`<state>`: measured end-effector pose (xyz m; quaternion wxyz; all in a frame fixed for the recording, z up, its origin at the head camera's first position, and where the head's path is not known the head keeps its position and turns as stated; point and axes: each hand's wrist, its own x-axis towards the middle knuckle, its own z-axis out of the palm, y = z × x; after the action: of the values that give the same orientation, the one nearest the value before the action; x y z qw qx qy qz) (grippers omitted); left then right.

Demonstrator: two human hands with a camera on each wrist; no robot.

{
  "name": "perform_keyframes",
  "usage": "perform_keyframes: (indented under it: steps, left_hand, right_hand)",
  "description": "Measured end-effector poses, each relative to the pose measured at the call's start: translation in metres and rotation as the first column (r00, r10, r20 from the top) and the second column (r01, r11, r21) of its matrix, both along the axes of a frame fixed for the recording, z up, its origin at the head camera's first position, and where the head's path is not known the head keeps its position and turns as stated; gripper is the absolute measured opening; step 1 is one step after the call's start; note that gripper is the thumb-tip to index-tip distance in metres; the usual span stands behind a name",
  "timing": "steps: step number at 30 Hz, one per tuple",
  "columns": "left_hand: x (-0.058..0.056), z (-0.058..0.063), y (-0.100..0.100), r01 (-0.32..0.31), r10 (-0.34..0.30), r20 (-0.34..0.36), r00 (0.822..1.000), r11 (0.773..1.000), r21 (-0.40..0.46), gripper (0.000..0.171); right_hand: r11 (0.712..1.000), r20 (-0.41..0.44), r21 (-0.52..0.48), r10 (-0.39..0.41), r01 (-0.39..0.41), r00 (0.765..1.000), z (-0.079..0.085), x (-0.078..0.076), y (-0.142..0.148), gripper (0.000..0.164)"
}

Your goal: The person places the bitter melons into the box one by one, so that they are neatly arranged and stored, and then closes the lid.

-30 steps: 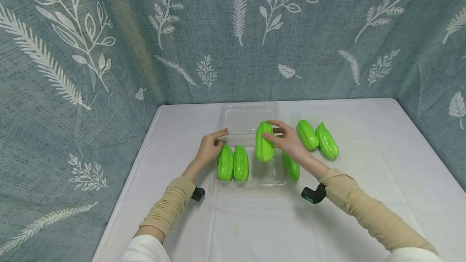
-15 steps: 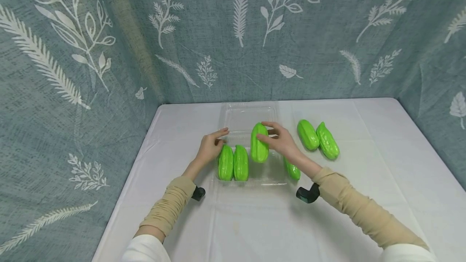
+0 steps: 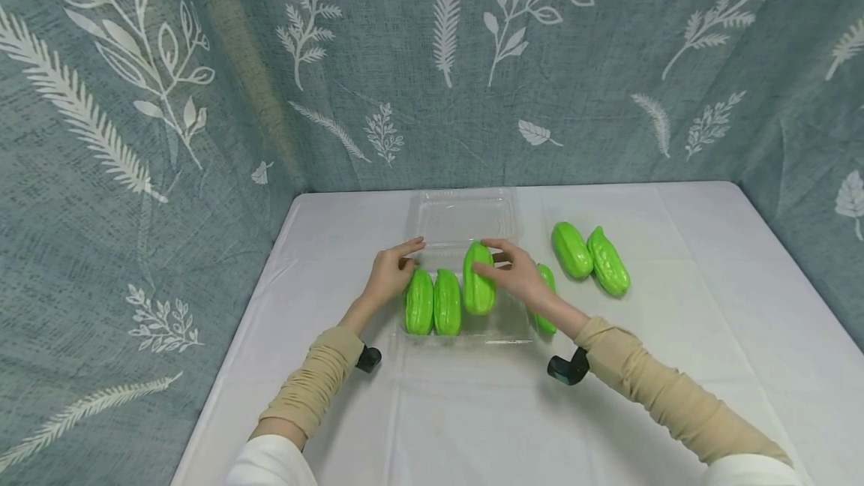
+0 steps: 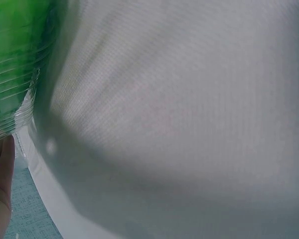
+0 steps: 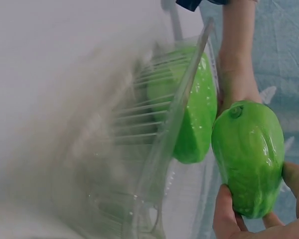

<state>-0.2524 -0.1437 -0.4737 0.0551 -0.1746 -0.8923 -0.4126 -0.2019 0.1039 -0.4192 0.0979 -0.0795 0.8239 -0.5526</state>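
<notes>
In the head view, my right hand (image 3: 516, 272) grips a green ribbed toy gourd (image 3: 478, 287) between thumb and fingers, above a clear plastic clamshell box (image 3: 499, 332). Two similar gourds (image 3: 448, 304) stand side by side in the box's left part. My left hand (image 3: 390, 276) touches the box's back left corner, with straight fingers and the thumb apart from them. From the right wrist, the held gourd (image 5: 248, 159) appears above the rim, near the gourds inside (image 5: 194, 114). The left wrist view catches part of the left hand (image 4: 1, 184) against the ribbed wall.
The box's open lid (image 3: 466, 216) lies flat behind it. Partly hidden by my right wrist, another gourd (image 3: 545, 313) lies at the box's right side. Farther right are two more gourds (image 3: 571, 250) on the white tablecloth (image 3: 702, 306). A patterned blue-green curtain (image 3: 418, 133) borders the table.
My right hand has carried the gourd slightly left, then nearer and apparently lower toward the box, beside the two gourds there. More of the gourd by my right wrist shows. The left hand stays put.
</notes>
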Motion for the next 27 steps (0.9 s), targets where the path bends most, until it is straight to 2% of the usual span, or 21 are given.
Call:
perform_keyframes:
  steps: [5, 14, 27]
  left_hand:
    - [0.0, 0.0, 0.0, -0.007, 0.007, 0.008, 1.0, 1.0, -0.004, 0.039]
    - [0.0, 0.0, 0.0, -0.012, 0.012, 0.011, 1.0, 1.0, -0.008, 0.039]
    - [0.001, -0.001, -0.001, -0.009, 0.009, 0.005, 1.0, 1.0, -0.01, 0.038]
  right_hand:
    - [1.0, -0.005, 0.017, -0.003, 0.003, 1.0, -0.011, -0.002, 0.0, 0.058]
    - [1.0, 0.012, 0.02, 0.004, -0.004, 1.0, -0.018, -0.001, -0.004, 0.059]
    - [0.996, 0.022, 0.083, -0.015, 0.013, 1.0, -0.028, 0.003, -0.011, 0.058]
